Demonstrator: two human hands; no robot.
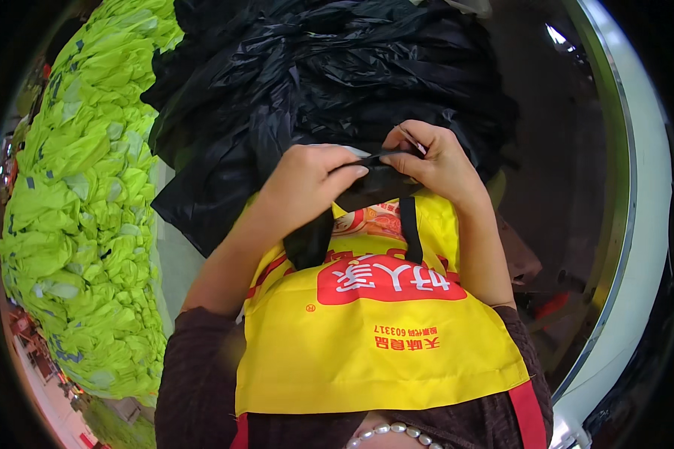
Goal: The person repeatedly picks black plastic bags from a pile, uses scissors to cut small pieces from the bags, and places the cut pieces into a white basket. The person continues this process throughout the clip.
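My left hand (305,179) is closed, its thumb and forefinger pinching an edge of thin, shiny black fabric (337,82). Opposite it, my right hand (440,165) is closed on the same edge, so a narrow dark strip (374,158) spans the small gap between the fingertips. A slim object with a thin curved edge shows between the right fingers, too small to name. The black fabric lies bunched in a large gathered heap beyond both hands. Below them is the yellow apron (382,374) I wear, with red printed patches and black straps (410,228).
A tall pile of folded lime-green fabric pieces (90,209) stands along the left. On the right, a dark surface (554,150) ends at a curved-looking metal edge (627,172) with a pale strip beyond it.
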